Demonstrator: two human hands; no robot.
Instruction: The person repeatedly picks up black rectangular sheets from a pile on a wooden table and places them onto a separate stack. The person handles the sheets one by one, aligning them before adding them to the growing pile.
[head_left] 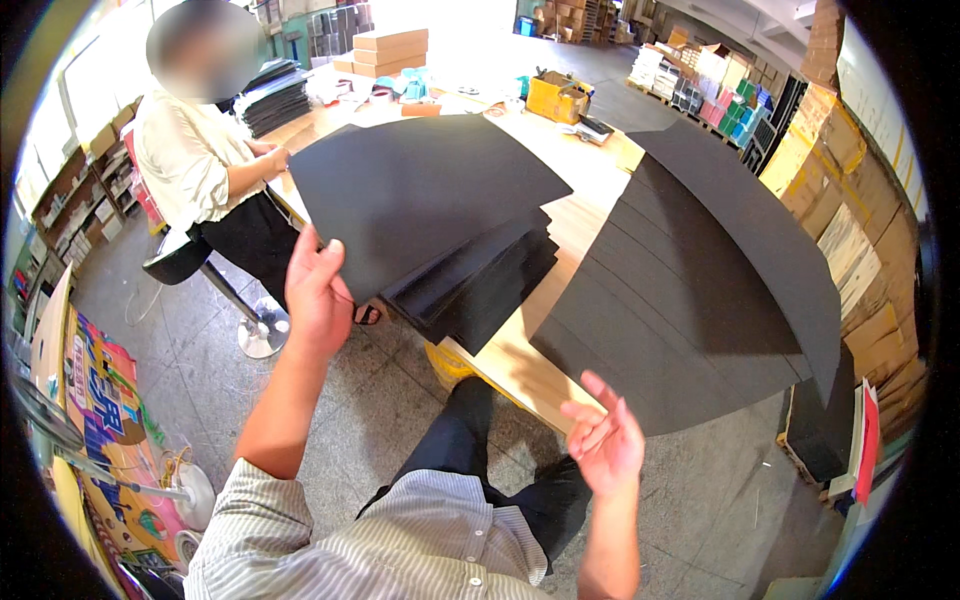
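My left hand (318, 292) grips the near left corner of a large black sheet (420, 190) and holds it up over a stack of black sheets (480, 285) on the wooden table (580, 200). My right hand (604, 440) hovers open, palm up, holding nothing, just below the near edge of a fanned spread of black sheets (700, 290) on the right of the table.
A seated person in a pale shirt (195, 160) works at the table's far left on a stool (185, 258). Another black stack (275, 100), cardboard boxes (390, 50) and a yellow box (557, 97) stand at the back. Colourful cartons (100, 400) stand at left, stacked cardboard (850, 200) at right.
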